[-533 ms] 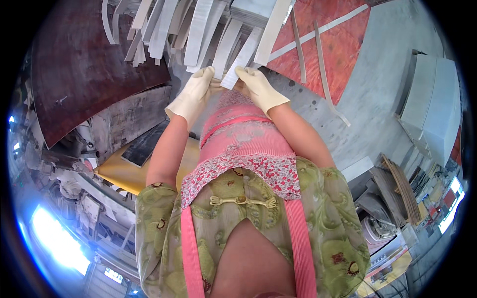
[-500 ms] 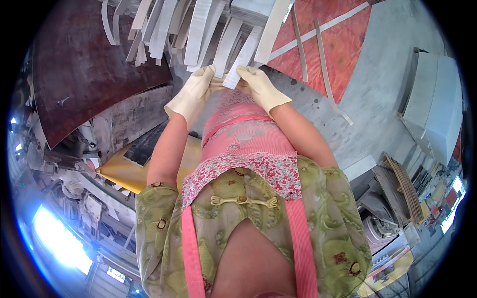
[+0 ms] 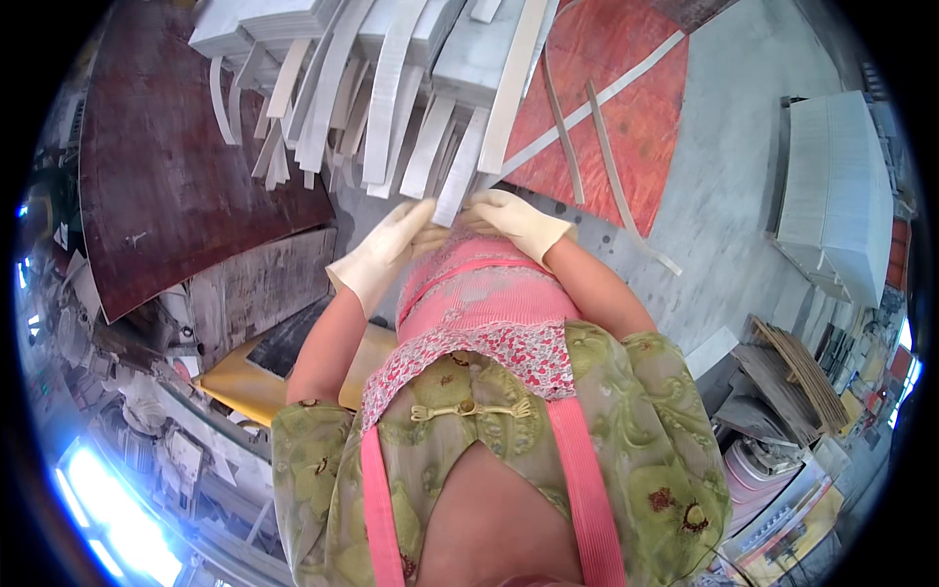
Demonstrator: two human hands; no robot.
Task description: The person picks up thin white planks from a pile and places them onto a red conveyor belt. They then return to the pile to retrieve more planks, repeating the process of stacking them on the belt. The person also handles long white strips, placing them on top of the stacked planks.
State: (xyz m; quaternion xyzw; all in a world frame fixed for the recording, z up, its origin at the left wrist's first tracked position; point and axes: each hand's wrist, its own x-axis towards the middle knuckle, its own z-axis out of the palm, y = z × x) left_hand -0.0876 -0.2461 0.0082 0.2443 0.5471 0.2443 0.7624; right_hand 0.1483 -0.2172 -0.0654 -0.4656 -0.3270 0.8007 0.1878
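A long pale strip (image 3: 462, 166) juts toward me from the stacks, its near end between my two hands. My left hand (image 3: 389, 245), in a cream glove, is just left of that end. Its thumb and fingers are apart and reach toward the strip, with no strip seen between them. On the other side, my right hand (image 3: 518, 223), also gloved, bends inward close to the strip's end. Its fingertips are mostly hidden, so any grip there does not show. Another pale strip (image 3: 427, 147) lies just to the left.
White stacked slabs (image 3: 479, 61) and several overhanging strips stand ahead. A dark red-brown sheet (image 3: 186, 166) is at the left. A red sheet (image 3: 626, 88) with loose strips lies at the right, and a pale box-like stack (image 3: 831, 186) stands farther right.
The view has shifted, so the stacks sit lower and show more. My right thumb, earlier on the strip's end, has come off its face. The left fingers have spread from the strip.
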